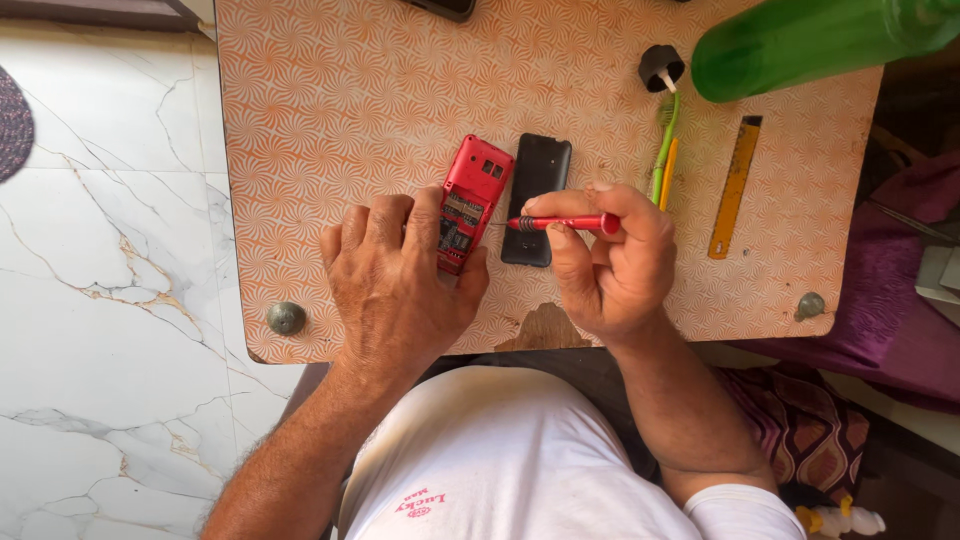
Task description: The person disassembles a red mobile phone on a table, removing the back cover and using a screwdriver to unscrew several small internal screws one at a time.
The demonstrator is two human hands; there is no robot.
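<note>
A small orange-patterned table (330, 110) carrying a red phone (470, 200), a black back cover (537, 165), a green toothbrush (665, 140), a yellow ruler (735, 185) and a green bottle (800, 45) far right.

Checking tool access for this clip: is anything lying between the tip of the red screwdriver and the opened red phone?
Nothing visible. The right hand holds the red screwdriver with its thin tip reaching straight to the red phone, which the left hand steadies. The black back cover lies under the shaft, not blocking it.
</note>
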